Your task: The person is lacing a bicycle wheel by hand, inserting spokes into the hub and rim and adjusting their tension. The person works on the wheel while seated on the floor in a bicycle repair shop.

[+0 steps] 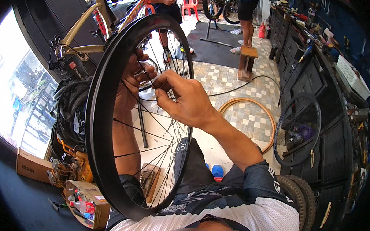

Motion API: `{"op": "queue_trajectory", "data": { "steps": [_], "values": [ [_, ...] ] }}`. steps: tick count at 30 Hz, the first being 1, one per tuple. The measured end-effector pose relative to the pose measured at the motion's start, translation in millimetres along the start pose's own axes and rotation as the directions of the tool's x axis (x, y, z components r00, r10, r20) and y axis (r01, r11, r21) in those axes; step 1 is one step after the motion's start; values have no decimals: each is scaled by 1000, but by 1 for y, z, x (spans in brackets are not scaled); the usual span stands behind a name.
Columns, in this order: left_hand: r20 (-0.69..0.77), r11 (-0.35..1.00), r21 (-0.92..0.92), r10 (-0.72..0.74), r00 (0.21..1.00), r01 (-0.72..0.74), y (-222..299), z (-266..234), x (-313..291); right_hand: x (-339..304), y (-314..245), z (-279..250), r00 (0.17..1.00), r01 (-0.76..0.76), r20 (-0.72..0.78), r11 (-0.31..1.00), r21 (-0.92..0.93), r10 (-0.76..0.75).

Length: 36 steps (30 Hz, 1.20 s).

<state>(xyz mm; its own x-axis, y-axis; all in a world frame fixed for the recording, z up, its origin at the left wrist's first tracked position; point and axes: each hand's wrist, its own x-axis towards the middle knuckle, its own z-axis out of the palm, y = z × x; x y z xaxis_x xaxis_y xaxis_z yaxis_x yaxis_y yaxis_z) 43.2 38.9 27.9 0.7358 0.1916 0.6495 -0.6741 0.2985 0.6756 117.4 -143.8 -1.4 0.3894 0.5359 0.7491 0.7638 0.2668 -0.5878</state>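
A bicycle wheel (95, 110) with a deep black rim and thin dark spokes stands upright before me, with no tyre on it. My right hand (186, 96) reaches over from the right, thumb and index finger pinched on a dark spoke (150, 77) inside the upper part of the rim. Across the spokes, my left hand (133, 72) is close to the rim with its fingers curled around the same spoke area. Spokes and rim partly cover that hand, and its exact grip is hard to see. The wheel's lower end rests near my lap and chest.
A tan bicycle frame (82, 24) stands behind the wheel at left. Cardboard boxes (88, 202) and coiled tyres lie below it. At right, a tan tyre (273, 125) and a black rim (279, 138) lean by dark drawers (305, 82). Two people stand farther off near a stool (249, 52).
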Motion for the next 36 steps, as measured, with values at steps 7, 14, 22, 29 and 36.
{"op": "queue_trajectory", "data": {
  "steps": [7, 14, 22, 29, 36],
  "values": [
    [1, 993, -104, -54, 999, 54, -6, -8, 6, 5, 4, 12, 996, -89, 38, 969, 232, 83],
    [-26, 989, -113, -94, 995, 91, -7, 7, 7, -1, 9, 21, 992, -109, -38, 960, 259, 123],
    [51, 990, -114, -79, 996, 84, -10, -3, 9, -2, 24, 28, 986, -85, -85, 865, 494, 146],
    [28, 994, -11, -104, 994, 104, -11, -12, 11, -1, 17, 17, 988, -86, -101, 962, 260, 116],
    [137, 998, -29, -47, 990, 51, -11, -12, 12, -1, 14, 12, 992, -44, -111, 981, 188, 66]
  ]
}}
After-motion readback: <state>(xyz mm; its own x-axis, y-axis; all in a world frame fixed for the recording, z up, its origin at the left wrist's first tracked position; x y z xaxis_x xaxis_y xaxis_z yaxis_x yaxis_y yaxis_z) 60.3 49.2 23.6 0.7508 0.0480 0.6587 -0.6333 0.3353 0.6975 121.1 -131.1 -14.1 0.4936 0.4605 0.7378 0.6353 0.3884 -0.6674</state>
